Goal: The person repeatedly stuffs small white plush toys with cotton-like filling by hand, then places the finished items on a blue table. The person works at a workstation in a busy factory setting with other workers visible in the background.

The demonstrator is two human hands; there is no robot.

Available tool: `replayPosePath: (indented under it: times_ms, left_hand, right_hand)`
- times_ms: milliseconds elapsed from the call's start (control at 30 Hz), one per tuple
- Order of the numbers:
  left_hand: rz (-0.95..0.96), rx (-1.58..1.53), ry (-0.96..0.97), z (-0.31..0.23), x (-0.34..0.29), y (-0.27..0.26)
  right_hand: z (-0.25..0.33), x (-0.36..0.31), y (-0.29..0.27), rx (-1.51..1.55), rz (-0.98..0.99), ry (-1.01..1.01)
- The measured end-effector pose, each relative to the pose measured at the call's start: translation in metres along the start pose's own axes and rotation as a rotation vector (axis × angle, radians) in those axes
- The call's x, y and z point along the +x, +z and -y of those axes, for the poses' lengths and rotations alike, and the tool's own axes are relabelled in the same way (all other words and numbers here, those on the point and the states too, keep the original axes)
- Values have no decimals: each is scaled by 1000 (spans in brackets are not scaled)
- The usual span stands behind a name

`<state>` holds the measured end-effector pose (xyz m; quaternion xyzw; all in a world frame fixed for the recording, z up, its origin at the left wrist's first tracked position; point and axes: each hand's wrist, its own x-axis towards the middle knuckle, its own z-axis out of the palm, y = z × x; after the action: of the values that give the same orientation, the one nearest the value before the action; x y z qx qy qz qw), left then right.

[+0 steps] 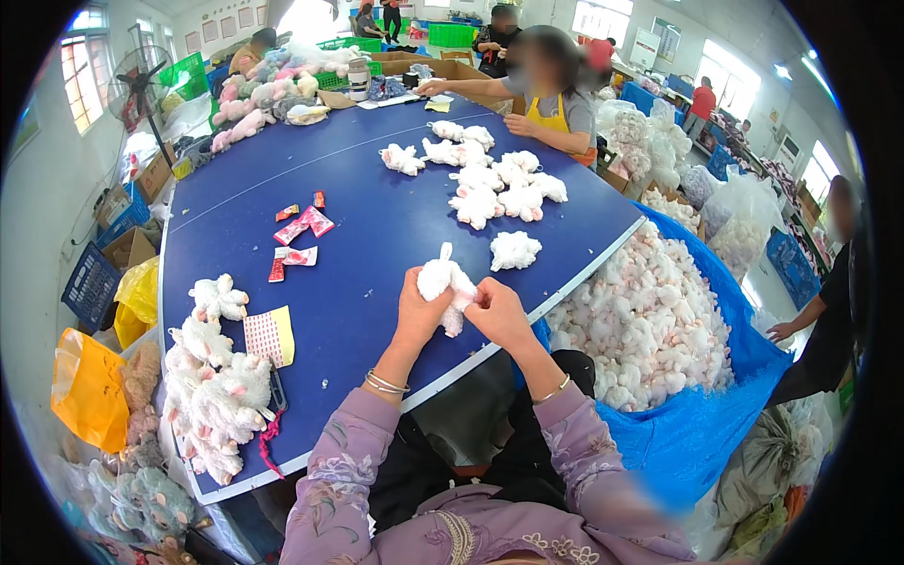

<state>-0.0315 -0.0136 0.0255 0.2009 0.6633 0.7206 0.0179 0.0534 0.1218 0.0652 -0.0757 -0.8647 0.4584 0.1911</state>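
Over the near edge of the blue table [367, 245], a small white plush toy [444, 281] with pinkish parts is between my hands. My left hand [419, 311] is closed round its left side. On its right side, my right hand [499, 313] pinches the plush with fingers and thumb. A white loop sticks up from the top of the toy. Just beyond my right hand lies a single white plush [515, 250]. Farther off is a group of similar white plush toys [499, 184]. Another pile of them [218, 395] lies at the table's left corner.
A blue sheet [650, 452] full of white plush pieces [650, 320] stands at my right. Red and pink wrappers [306, 224], a label sheet [270, 336] and a small tool with a pink cord [271, 433] lie leftward. A co-worker in a yellow apron [548, 111] sits across the table.
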Motion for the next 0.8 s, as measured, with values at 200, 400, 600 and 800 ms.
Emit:
replayPosePath:
  times_ms: [200, 400, 600, 800]
  left_hand:
    - [-55, -46, 41, 0, 0, 5]
    - [-147, -67, -89, -1, 4, -3]
    - [-12, -97, 3, -7, 0, -3]
    - [82, -6, 9, -8, 0, 1]
  right_hand:
    - [-4, 0, -1, 279, 24, 89]
    - [10, -21, 2, 128, 18, -71]
    - [-1, -5, -10, 569, 157, 268]
    - [-14, -7, -14, 579, 140, 143]
